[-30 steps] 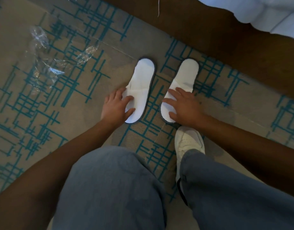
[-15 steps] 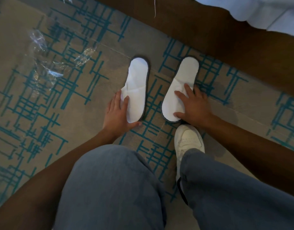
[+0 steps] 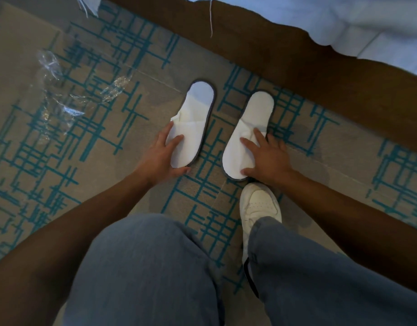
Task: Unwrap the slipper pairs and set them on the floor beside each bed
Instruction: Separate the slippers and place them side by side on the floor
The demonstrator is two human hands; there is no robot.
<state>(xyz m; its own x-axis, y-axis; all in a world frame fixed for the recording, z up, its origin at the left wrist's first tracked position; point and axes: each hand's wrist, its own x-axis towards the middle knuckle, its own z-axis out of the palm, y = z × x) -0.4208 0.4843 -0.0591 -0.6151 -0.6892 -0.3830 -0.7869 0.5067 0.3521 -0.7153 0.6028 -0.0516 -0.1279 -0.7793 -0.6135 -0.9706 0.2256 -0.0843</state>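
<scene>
Two flat white cloth slippers with dark grey rims, side by side on beige carpet [image 3: 61, 184] with teal line pattern, just beside brown bed base [image 3: 308, 74]. Left slipper [image 3: 198, 114]: left hand [image 3: 159, 158] spread flat over toe end, thumb curled under edge. Right slipper [image 3: 250, 123]: right hand [image 3: 267, 158] open, fingers pressing the upper. Crumpled clear plastic wrapper [image 3: 61, 95] well apart, leftward.
</scene>
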